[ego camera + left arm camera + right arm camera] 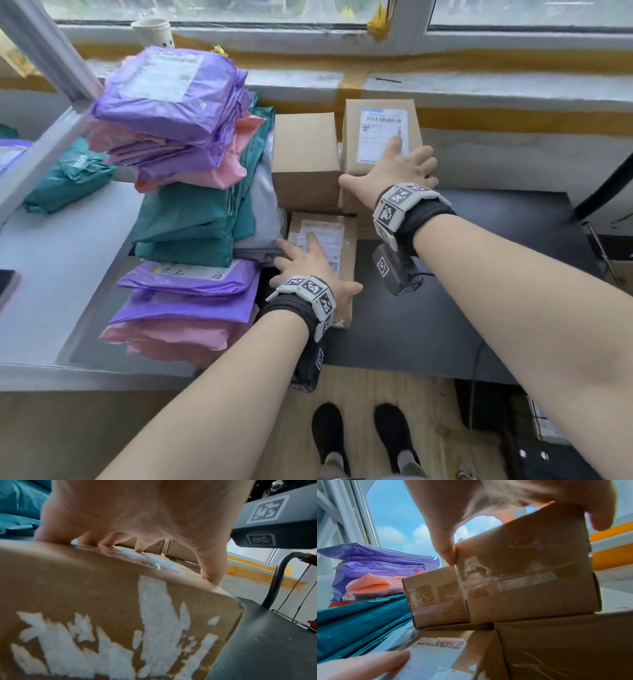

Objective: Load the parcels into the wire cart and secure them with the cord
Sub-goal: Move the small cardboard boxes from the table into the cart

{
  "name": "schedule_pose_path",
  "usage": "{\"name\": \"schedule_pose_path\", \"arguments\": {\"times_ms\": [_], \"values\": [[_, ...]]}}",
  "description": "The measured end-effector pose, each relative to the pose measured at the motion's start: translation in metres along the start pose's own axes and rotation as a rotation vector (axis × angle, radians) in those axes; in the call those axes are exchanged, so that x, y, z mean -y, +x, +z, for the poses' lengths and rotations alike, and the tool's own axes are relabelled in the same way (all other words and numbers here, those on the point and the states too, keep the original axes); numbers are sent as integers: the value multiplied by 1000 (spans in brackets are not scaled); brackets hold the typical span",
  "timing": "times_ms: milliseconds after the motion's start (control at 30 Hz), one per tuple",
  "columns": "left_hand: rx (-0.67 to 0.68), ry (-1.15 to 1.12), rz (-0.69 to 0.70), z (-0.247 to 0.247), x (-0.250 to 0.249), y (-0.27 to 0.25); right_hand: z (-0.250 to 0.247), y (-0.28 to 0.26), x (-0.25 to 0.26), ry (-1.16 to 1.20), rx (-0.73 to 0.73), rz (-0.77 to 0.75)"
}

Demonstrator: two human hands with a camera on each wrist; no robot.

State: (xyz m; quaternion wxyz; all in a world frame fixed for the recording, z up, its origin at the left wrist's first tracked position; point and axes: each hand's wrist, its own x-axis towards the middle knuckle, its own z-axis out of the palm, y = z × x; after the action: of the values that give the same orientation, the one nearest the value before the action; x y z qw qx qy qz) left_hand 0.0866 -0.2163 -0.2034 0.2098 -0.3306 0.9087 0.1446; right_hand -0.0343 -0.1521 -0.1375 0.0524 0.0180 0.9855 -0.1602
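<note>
A low cardboard box [346, 240] with a white label lies on a black deck [462, 308]. My left hand [315, 263] spans its top, thumb at the right edge and little finger at the left; the left wrist view shows the bent fingertips [139, 547] on the box [102, 601]. Behind it, a labelled box [376, 113] stands on another carton [565, 642]. My right hand [394, 168] grips this upper box [530, 581], thumb [447, 555] on its left side and fingers over the top. A plain box [305, 154] stands just left of it.
Purple, pink and teal poly mailers are piled left of the boxes, a tall stack [171, 113] at the back and a lower one [188, 298] in front. A teal mailer [65, 174] lies on the white shelf. A metal tube bar [274, 581] rises at the deck's right.
</note>
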Motion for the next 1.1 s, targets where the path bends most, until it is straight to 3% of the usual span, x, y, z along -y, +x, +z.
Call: {"name": "schedule_pose_path", "arguments": {"times_ms": [300, 600, 833, 1100], "values": [[-83, -56, 38, 0, 6, -14, -12, -18, -36, 0, -84, -74], [-135, -100, 31, 4, -18, -72, -45, -50, -90, 68, -84, -154], [-184, -166, 33, 29, -71, -153, -88, -89, -196, 136, -122, -174], [-257, -173, 164, 39, -154, -239, -148, -128, -329, 142, -167, -75]]}}
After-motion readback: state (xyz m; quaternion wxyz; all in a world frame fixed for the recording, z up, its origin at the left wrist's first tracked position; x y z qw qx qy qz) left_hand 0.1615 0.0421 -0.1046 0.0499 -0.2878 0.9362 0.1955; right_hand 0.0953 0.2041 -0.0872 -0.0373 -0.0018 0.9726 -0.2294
